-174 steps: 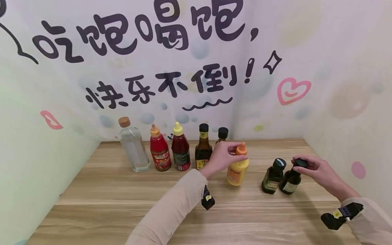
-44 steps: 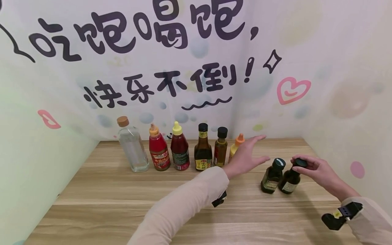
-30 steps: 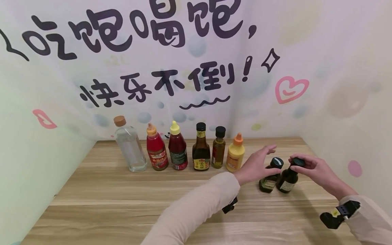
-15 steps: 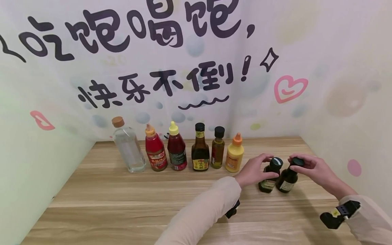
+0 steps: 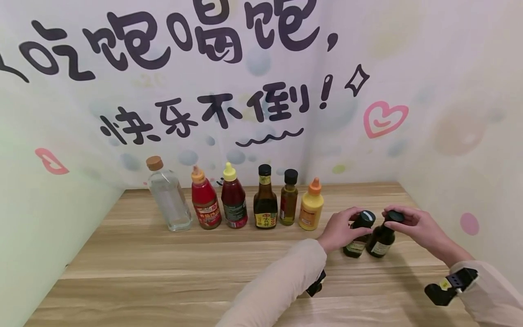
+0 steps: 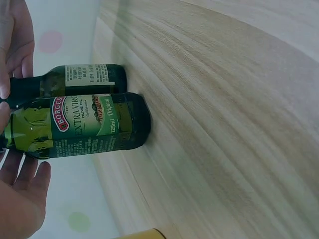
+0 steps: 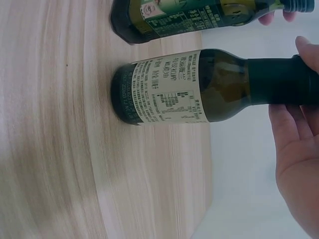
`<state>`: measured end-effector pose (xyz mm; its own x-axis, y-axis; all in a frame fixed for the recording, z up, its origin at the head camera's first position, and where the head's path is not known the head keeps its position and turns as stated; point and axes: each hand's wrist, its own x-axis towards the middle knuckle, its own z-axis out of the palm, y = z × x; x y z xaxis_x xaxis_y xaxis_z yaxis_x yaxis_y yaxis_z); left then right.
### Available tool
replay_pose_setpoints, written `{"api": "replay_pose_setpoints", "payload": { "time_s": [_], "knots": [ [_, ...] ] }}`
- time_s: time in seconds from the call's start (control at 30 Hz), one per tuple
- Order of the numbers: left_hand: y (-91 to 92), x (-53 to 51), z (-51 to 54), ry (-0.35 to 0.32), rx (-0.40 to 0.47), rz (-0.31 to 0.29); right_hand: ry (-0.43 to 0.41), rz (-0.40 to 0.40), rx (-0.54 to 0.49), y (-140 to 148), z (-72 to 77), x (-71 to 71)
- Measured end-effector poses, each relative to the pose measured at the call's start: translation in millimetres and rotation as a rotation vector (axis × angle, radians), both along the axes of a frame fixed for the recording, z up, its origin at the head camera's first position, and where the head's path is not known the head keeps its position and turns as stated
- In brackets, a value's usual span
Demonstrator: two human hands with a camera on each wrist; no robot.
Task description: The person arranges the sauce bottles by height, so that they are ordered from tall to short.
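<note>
At the right of the table, my left hand (image 5: 341, 230) has thumb and fingers around the neck of a green olive oil bottle (image 5: 355, 246). Its Borges label faces the left wrist view, where the olive oil bottle (image 6: 84, 124) stands upright on the wood. Just right of it, my right hand (image 5: 422, 231) grips the dark cap of a small dark sauce bottle (image 5: 381, 243). A white printed label covers the body of this sauce bottle (image 7: 169, 89) in the right wrist view. Both bases appear to rest on the table, with the two bottles close together.
Along the back stand a clear bottle (image 5: 169, 200), a red squeeze bottle (image 5: 206, 204), a dark red squeeze bottle (image 5: 234, 204), a brown sauce bottle (image 5: 265, 206), a small oil bottle (image 5: 288, 204) and a yellow squeeze bottle (image 5: 311, 209). A printed wall cloth (image 5: 278, 154) hangs behind.
My left hand set the yellow squeeze bottle back in the row, let go and moved right onto the olive oil bottle's neck. My right hand stays on the sauce bottle.
</note>
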<state>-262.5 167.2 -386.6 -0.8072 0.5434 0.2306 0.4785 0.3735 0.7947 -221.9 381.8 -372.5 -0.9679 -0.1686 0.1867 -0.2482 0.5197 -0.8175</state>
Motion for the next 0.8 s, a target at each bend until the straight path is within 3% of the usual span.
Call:
{"api": "replay_pose_setpoints", "payload": {
  "time_s": [0.2,0.53,0.8],
  "knots": [
    [0.9,0.7,1.2,-0.022,0.019,0.030,0.011,-0.005,0.013,-0.4,1.1,-0.4],
    [-0.6,1.2,-2.5,0.018,0.039,-0.001,0.023,-0.009,0.042,-1.2,0.0,-1.7],
    [-5.7,-5.3,-4.5,0.026,0.041,0.002,0.036,0.001,0.042,-2.0,0.0,-1.1]
  ]
}}
